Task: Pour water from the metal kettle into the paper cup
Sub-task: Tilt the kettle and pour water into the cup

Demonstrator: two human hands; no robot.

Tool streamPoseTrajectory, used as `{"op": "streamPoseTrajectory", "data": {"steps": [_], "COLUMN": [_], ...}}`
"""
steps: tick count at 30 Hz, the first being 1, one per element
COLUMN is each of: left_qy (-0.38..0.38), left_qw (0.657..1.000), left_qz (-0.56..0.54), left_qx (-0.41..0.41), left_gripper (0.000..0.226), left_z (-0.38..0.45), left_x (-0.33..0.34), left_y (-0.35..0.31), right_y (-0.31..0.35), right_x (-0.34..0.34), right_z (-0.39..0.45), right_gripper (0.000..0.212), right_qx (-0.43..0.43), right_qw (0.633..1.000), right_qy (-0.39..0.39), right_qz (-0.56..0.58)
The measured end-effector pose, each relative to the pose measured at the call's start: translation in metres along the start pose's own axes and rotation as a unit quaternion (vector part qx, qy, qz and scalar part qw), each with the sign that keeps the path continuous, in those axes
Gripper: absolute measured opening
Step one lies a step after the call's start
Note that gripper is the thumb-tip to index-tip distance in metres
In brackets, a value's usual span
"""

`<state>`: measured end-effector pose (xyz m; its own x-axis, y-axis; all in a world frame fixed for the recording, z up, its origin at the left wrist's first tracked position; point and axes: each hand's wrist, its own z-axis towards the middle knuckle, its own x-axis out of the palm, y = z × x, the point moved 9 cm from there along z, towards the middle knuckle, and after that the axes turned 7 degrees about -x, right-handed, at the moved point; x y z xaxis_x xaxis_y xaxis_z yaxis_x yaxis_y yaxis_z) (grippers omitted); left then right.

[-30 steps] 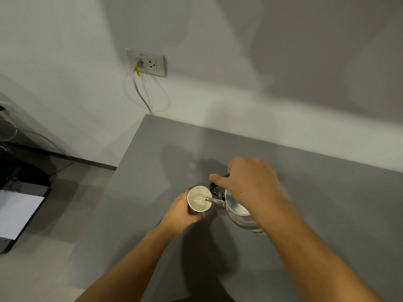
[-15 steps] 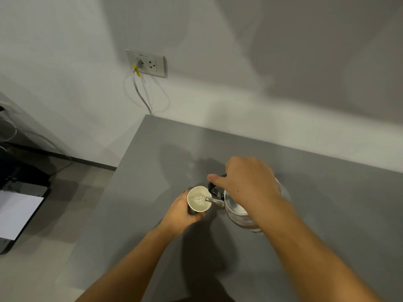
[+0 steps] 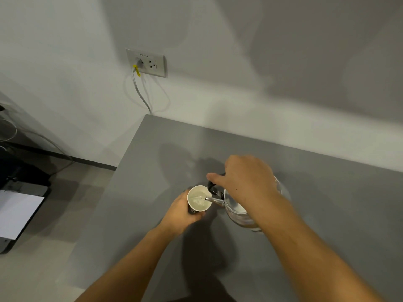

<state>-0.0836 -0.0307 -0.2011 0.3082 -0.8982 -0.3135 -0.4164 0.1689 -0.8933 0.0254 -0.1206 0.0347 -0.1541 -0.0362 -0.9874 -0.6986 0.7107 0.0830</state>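
A white paper cup [image 3: 198, 201] stands on the grey table [image 3: 327, 214], wrapped from the left and below by my left hand [image 3: 180, 212]. The metal kettle [image 3: 236, 212] is tilted to the left, its spout over the cup's right rim. A thin stream of water runs from the spout into the cup, which holds water. My right hand [image 3: 246, 179] grips the kettle's black handle from above and hides most of the kettle's top.
The table's left edge runs down from its far corner [image 3: 148, 115], with floor beyond it. A wall socket [image 3: 145, 63] with a plugged cable sits on the wall behind. A dark device with a white sheet [image 3: 15, 214] lies on the floor at left.
Both hands, the cup and the kettle have stayed almost in place. The kettle seems tipped slightly further to the left, and water keeps running into the cup.
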Motion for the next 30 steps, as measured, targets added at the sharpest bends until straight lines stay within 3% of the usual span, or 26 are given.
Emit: {"op": "streamPoseTrajectory", "data": {"steps": [30], "left_qy": [0.0], "left_qw": [1.0], "left_qz": [-0.001], "left_qx": [0.003], "left_gripper": [0.066], "left_z": [-0.0001], "left_x": [-0.0012], "left_y": [-0.0022], "right_y": [0.0033], "right_x": [-0.0007], "right_z": [0.0015], "right_gripper": [0.06], "right_qx": [-0.003], "right_qw": [1.0], "right_qy": [0.002], "right_qz": [-0.006]}}
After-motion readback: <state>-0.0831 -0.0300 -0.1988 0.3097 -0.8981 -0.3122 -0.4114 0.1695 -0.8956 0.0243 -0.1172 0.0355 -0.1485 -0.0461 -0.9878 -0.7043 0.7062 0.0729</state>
